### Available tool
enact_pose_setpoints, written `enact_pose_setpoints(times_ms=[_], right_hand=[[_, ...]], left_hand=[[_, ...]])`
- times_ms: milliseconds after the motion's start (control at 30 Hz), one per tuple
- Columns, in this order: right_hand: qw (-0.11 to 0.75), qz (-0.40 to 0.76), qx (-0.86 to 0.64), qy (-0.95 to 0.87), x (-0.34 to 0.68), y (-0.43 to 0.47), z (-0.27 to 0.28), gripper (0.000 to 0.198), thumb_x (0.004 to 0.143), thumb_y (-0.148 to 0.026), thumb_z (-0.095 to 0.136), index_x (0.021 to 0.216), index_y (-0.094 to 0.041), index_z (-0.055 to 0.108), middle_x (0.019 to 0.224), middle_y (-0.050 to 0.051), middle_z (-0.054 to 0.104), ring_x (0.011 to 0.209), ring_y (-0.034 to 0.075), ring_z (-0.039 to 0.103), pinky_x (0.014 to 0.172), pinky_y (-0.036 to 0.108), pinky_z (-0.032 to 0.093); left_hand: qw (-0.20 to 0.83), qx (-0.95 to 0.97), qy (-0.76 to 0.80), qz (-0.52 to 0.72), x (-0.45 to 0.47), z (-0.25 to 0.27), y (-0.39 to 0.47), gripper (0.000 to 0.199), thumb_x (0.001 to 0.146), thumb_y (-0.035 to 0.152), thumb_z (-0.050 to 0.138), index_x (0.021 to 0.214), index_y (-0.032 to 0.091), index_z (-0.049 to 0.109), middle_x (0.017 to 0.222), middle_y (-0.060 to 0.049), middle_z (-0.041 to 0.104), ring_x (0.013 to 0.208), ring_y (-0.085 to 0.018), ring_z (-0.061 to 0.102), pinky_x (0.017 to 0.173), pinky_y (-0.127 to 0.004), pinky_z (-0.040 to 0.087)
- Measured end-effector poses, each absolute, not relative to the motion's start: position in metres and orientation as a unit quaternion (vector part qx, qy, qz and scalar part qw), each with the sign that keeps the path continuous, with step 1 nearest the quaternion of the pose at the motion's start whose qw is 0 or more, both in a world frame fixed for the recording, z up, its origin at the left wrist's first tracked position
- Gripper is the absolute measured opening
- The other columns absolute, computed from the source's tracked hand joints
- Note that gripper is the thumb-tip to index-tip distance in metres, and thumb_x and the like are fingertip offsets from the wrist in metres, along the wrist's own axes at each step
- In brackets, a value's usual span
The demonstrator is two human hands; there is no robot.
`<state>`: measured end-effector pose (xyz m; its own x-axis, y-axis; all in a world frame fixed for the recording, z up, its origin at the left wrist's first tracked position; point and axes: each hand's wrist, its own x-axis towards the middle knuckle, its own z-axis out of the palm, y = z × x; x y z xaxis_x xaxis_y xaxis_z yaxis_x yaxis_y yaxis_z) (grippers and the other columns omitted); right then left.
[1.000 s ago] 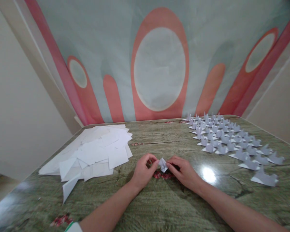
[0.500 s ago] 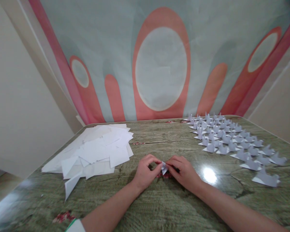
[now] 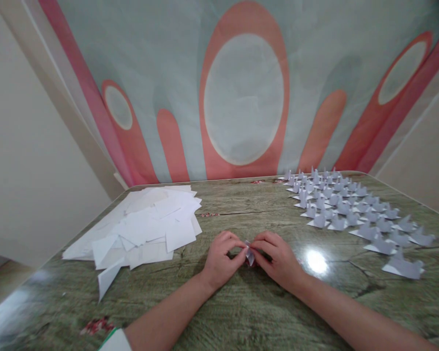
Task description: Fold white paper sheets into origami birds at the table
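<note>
Between my two hands, near the middle of the table, is a small folded piece of white paper (image 3: 249, 255). My left hand (image 3: 225, 257) pinches its left side with thumb and forefinger. On the other side, the thumb and forefinger of my right hand (image 3: 276, 258) grip it too. Much of the piece is hidden behind the fingertips, and its exact shape is too small to make out. Both forearms rest low, close to the wood-patterned tabletop (image 3: 237, 312).
A loose, spread-out pile of white paper sheets (image 3: 157, 219) covers the table's left side, with one folded sheet (image 3: 109, 280) at its near edge. Rows of several folded paper birds (image 3: 338, 207) stand on the right. Behind the table hangs a patterned backdrop (image 3: 185, 58).
Both hands have shifted only slightly, and the pinched paper has turned a little between the fingertips. The camera view has tilted slightly. The pile and the birds stay as they were.
</note>
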<state>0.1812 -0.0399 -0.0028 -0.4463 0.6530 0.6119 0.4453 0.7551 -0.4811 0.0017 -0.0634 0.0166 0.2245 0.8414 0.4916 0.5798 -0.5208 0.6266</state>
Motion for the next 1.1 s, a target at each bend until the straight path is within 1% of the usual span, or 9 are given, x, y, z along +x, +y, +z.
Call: enact_pose_setpoints(times_ms=[167,333,500,667,833,1100], right_hand=[[0.405,0.091,-0.327,-0.849,0.183,-0.039,-0.001,0.015,0.085,-0.024,0.052,0.092,-0.022,0.065,0.082,0.005,0.061,0.076,0.017,0.054,0.068,0.032,0.039],[0.381,0.032,-0.334,-0.862,0.183,-0.042,0.006,0.013,0.084,-0.023,0.053,0.086,-0.022,0.066,0.078,0.004,0.062,0.074,0.017,0.052,0.068,0.033,0.034],[0.348,-0.041,-0.349,-0.869,0.182,-0.047,0.01,0.016,0.085,-0.021,0.051,0.081,-0.022,0.066,0.077,0.004,0.062,0.076,0.018,0.049,0.075,0.036,0.032],[0.361,-0.101,-0.341,-0.862,0.179,-0.05,0.008,0.011,0.084,-0.023,0.055,0.081,-0.022,0.066,0.074,0.002,0.062,0.075,0.017,0.048,0.079,0.037,0.031],[0.355,-0.109,-0.343,-0.863,0.178,-0.05,0.008,0.009,0.083,-0.023,0.056,0.081,-0.021,0.065,0.074,0.001,0.062,0.076,0.017,0.048,0.081,0.038,0.032],[0.356,-0.081,-0.348,-0.864,0.179,-0.048,0.007,0.009,0.083,-0.023,0.056,0.083,-0.022,0.065,0.077,0.002,0.062,0.076,0.017,0.049,0.082,0.038,0.032]], left_hand=[[0.134,0.775,0.456,0.415,0.001,0.017,-0.064,0.01,0.081,0.024,0.057,0.081,0.019,0.066,0.079,-0.004,0.06,0.078,-0.017,0.054,0.074,-0.031,0.043],[0.089,0.779,0.472,0.403,0.002,0.018,-0.065,0.01,0.08,0.028,0.059,0.079,0.021,0.066,0.076,-0.004,0.061,0.077,-0.017,0.054,0.075,-0.032,0.041],[0.037,0.776,0.497,0.386,0.004,0.019,-0.066,0.012,0.079,0.03,0.06,0.075,0.021,0.066,0.073,-0.002,0.062,0.075,-0.017,0.053,0.073,-0.032,0.037],[0.01,0.774,0.506,0.38,0.007,0.02,-0.067,0.012,0.08,0.026,0.058,0.071,0.02,0.064,0.07,-0.002,0.061,0.074,-0.016,0.052,0.072,-0.032,0.035],[0.012,0.774,0.516,0.367,0.008,0.022,-0.068,0.009,0.078,0.022,0.058,0.071,0.02,0.063,0.072,-0.001,0.06,0.076,-0.017,0.052,0.073,-0.032,0.036],[0.032,0.784,0.506,0.359,0.005,0.022,-0.067,0.008,0.077,0.019,0.057,0.072,0.019,0.063,0.073,-0.002,0.059,0.076,-0.016,0.052,0.073,-0.032,0.037]])
